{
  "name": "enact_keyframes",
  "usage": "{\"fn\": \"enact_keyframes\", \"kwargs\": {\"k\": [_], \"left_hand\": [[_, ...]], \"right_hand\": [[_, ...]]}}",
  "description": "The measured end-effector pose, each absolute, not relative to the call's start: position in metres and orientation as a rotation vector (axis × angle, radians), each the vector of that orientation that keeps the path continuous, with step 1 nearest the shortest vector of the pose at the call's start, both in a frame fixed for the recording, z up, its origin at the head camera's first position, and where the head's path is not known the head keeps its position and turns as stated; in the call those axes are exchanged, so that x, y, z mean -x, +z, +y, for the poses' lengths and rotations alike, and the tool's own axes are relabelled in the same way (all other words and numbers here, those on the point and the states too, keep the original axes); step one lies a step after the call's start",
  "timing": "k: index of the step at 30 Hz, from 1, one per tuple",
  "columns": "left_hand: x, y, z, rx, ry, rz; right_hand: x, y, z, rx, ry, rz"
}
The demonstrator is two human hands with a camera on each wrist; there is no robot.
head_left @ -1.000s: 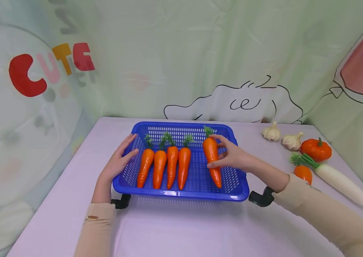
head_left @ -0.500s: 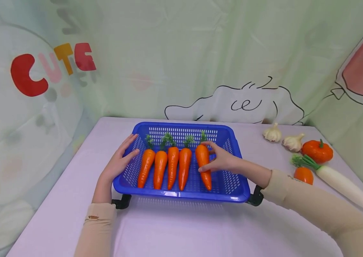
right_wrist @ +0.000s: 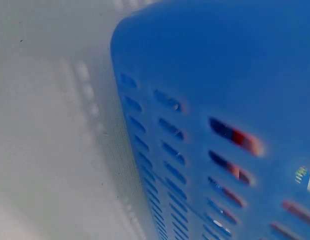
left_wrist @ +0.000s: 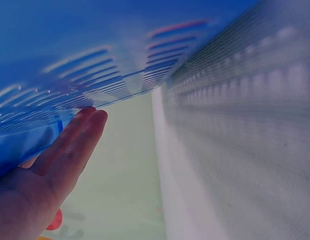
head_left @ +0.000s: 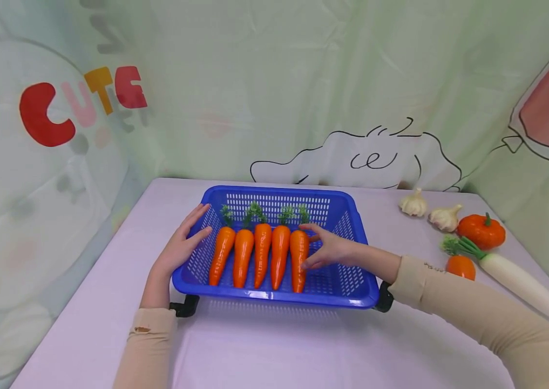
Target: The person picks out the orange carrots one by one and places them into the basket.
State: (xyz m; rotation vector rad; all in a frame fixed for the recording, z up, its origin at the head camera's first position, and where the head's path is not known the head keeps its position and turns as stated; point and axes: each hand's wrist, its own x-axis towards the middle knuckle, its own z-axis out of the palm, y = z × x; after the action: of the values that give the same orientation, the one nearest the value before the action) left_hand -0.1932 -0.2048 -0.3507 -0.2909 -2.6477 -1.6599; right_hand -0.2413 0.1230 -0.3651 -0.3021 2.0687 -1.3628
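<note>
Several orange carrots with green tops lie side by side in a blue perforated basket [head_left: 274,304]. In the head view my left hand [head_left: 179,246] rests at the basket's left rim, fingers straight; the left wrist view shows this hand [left_wrist: 55,175] against the slotted blue wall. My right hand [head_left: 325,247] is inside the basket at the rightmost carrot [head_left: 298,265]. Its thumb and forefinger are spread apart at that carrot's right side and top, touching or very near it. The right wrist view holds the basket's outer wall [right_wrist: 220,60]; the hand is out of it.
To the right of the basket lie two garlic bulbs [head_left: 413,204], a small pumpkin [head_left: 481,231], a white radish [head_left: 522,285] and an orange vegetable [head_left: 461,267] partly behind the right sleeve. A printed curtain [head_left: 274,97] hangs behind the table.
My right hand has brought the rightmost carrot leftward and laid it beside the others. Its thumb no longer reaches across the carrot. The left hand has stayed at the rim.
</note>
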Motion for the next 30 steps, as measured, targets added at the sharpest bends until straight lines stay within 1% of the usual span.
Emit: {"fn": "enact_keyframes", "kwargs": {"k": [6,15,21,25,30], "left_hand": [[0.193,-0.350,-0.205,0.302,-1.656,-2.645],[0.192,-0.350,-0.204,0.299,-1.645,-2.649],[0.192,-0.350,-0.204,0.298,-1.649,-2.651],[0.191,-0.351,-0.205,0.294,-1.647,-2.654],[0.192,-0.352,-0.206,0.296,-1.641,-2.653]], "right_hand": [[0.241,-0.364,0.124,0.363,-1.374,2.117],[0.241,-0.361,0.127,0.341,-1.424,2.077],[0.238,-0.354,0.131,0.371,-1.440,2.083],[0.235,-0.346,0.137,0.427,-1.434,2.106],[0.229,-0.335,0.147,0.570,-1.349,2.253]]}}
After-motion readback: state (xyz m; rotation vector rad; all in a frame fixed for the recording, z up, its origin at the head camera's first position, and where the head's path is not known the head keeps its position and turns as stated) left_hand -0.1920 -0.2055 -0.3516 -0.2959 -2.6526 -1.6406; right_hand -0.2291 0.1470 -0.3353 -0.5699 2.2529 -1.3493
